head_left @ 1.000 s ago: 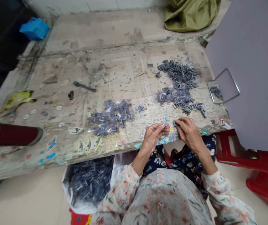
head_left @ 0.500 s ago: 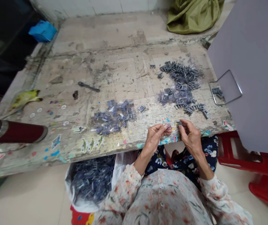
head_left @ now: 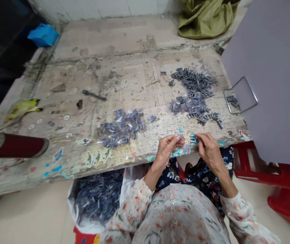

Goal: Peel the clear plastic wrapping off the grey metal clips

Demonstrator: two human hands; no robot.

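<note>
1. L hand (head_left: 167, 145) is closed in a pinch: thumb & forefinger grip a small clear bag (head_left: 182, 136), as it seems, near the front edge of the table (head_left: 124, 78). What is inside is too small to tell.
2. R hand (head_left: 209, 147) pinches 1 grey pc (head_left: 193, 139) at its R end, w/ the bars sticking out toward the bag. There is a gap btw. the pc and the bag; the 2 do not touch.
3. Done, as I judge: a pile of bagged pcs (head_left: 122, 128) lies L of the hands, w/ a single pc (head_left: 152, 118) apart, just to its R. White sack (head_left: 90, 224) below the table edge holds very many similar pcs, prob. bagged also, but I can't be sure.
4. Remaining, as I judge: a heap of loose pcs (head_left: 194, 79) at the far R, w/ clear bags (head_left: 182, 105) just in front of it, and some stray pcs (head_left: 218, 120) nearer to R hand. The held pc isn't yet in a bag, so this unit is prob. half-way. Exact count can't be told.
5. Vs. 0.5 s ago: R hand is slightly farther from L hand, and its pc is now well exposed; then the fingertips covered more of it. L hand keeps the same pinch. Piles look unchanged; the camera view moved a little.
</note>
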